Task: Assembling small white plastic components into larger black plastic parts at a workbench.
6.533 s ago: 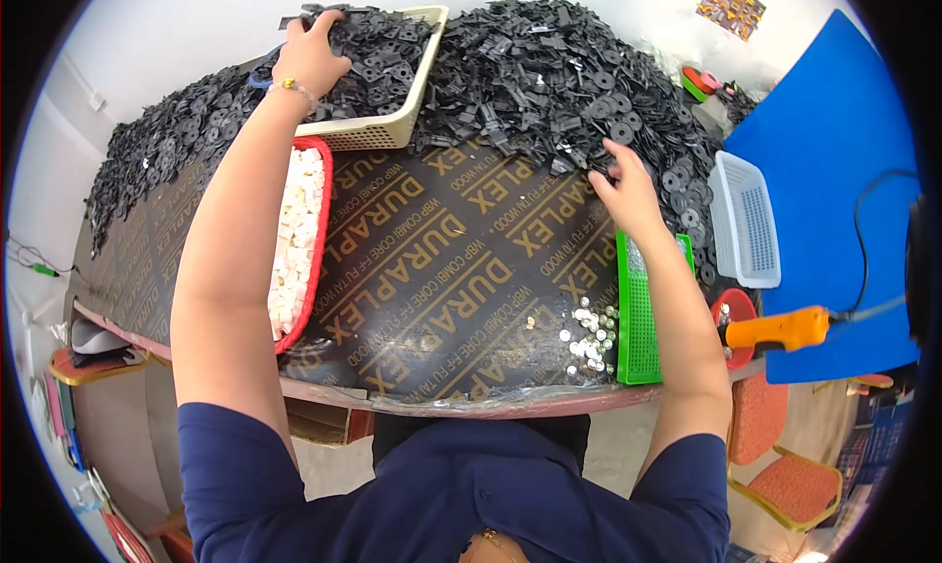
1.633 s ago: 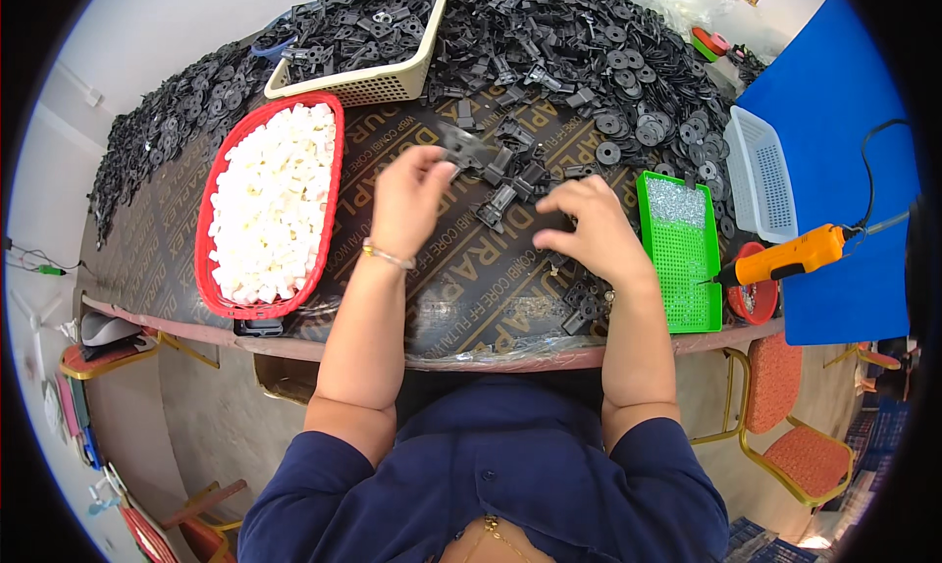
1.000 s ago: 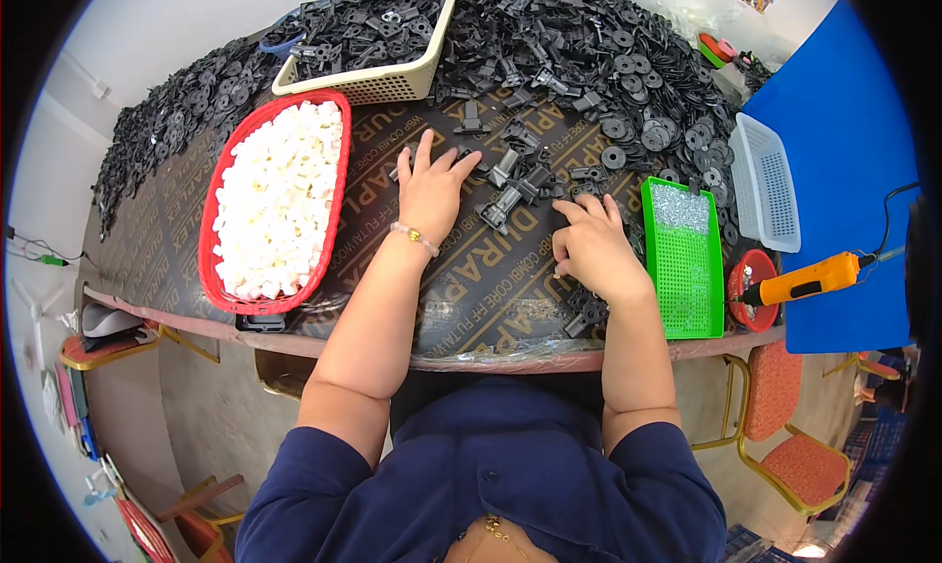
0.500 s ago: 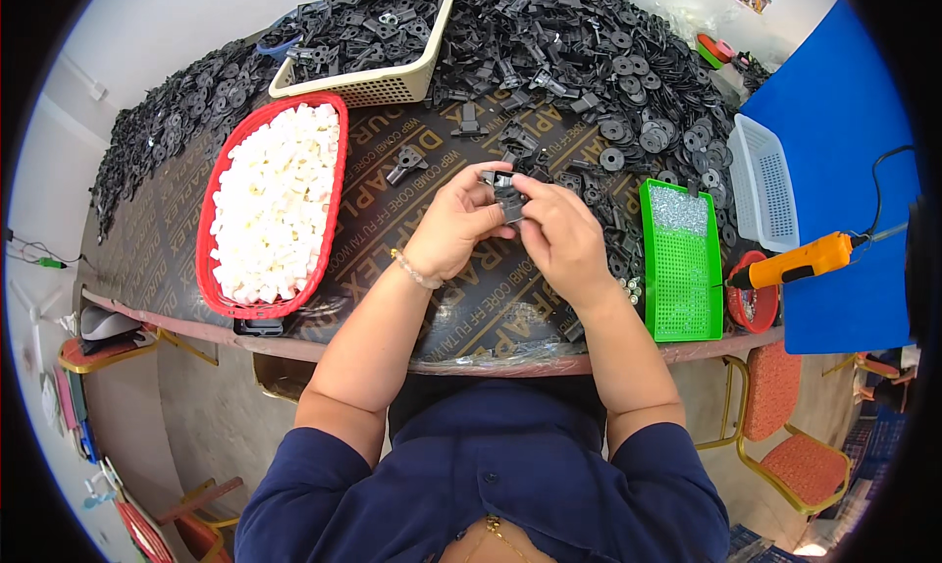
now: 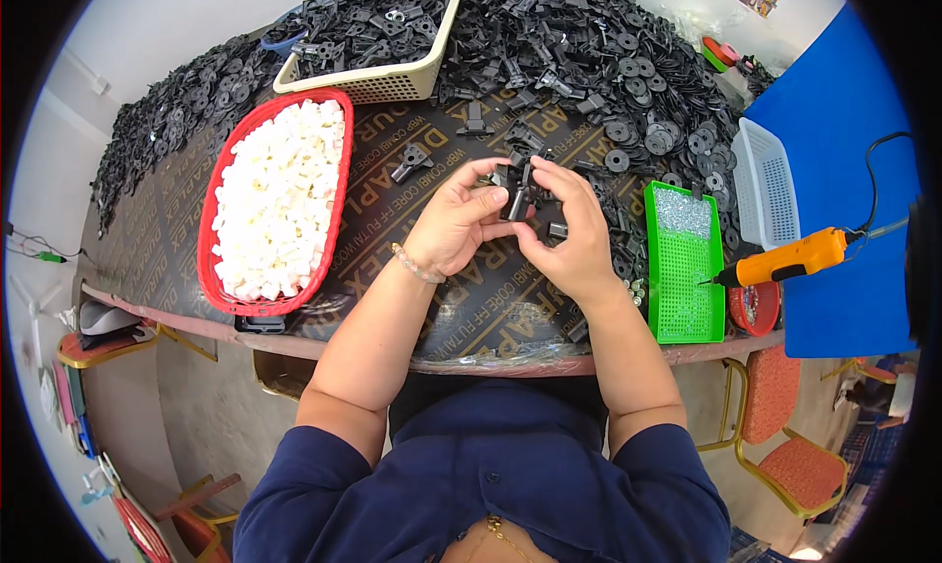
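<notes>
Head view: left hand [image 5: 453, 228] and right hand [image 5: 577, 244], fingers [image 5: 483, 206] of both clamped on one black plastic part [image 5: 518, 194] over table [image 5: 378, 215].

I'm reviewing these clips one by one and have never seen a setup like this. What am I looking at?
There is no machine arm here, just two bare hands. The view comes from a head-worn fisheye camera looking down, so straight edges bend.

The left hand grips a small black part; the right hand curves around its other side, though whether it grips too is hard to tell.

On the dark table stand a red basket of white pieces, a cream basket of black parts, and a green tray. Behind rises a heap of black parts.
</notes>
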Demonstrator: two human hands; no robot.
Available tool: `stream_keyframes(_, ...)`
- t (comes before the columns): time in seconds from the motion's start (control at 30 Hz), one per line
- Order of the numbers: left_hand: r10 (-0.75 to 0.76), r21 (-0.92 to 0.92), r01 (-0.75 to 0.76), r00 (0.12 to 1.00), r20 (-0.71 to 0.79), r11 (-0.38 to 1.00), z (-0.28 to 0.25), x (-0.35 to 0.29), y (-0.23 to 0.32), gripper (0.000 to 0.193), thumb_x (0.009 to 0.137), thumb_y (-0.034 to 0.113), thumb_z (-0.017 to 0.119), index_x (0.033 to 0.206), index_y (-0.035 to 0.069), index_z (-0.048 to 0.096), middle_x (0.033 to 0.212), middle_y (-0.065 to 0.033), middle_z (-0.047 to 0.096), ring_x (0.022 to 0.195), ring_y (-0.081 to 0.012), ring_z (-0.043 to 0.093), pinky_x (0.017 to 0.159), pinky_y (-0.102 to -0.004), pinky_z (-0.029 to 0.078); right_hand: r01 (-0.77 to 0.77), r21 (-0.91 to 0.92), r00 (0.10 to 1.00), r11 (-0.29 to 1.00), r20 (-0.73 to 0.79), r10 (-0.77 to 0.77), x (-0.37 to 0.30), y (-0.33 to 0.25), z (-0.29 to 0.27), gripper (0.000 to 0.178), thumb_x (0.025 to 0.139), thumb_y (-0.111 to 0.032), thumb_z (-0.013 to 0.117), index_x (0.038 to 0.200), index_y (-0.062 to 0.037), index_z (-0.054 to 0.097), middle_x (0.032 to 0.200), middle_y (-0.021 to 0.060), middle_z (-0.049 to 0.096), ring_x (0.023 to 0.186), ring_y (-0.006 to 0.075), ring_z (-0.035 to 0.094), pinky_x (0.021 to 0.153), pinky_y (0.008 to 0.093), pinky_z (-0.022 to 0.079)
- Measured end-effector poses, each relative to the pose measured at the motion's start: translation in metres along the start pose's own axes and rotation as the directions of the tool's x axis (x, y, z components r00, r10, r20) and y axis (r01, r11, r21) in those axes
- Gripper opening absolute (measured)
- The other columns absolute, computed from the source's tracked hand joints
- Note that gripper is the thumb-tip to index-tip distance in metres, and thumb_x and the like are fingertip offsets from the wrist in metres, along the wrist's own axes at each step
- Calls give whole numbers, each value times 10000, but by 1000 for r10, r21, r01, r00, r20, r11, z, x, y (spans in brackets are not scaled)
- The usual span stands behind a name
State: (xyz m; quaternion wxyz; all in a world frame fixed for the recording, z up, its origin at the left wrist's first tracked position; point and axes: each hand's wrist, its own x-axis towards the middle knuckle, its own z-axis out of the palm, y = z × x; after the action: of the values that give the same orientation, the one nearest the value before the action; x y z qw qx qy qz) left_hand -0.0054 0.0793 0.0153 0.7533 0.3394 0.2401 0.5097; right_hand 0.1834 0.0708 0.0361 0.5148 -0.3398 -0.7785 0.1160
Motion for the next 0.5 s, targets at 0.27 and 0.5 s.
stream_keyframes(0.27,-74,-57,76,997,22,996,-4,0,-3,408,980,107,661,1371,38,570,1188,-102,692,1041,-248,711,900,-392,616,33,-14,993,999,110,-32,-1,5,-4,599,689,-35,808,1261,-25,629,1366,158,623,1213,354,611,1035,443,481)
stream_keyframes(0.5,33,228,-37,999,21,973,10,-2,-8,410,985,43,630,1385,-12,559,1193,-97,692,1050,-176,694,930,-285,561,-30,-52,995,998,92,35,-2,5,-7,583,733,-50,812,1284,-11,625,1333,150,631,1196,324,622,1032,423,483)
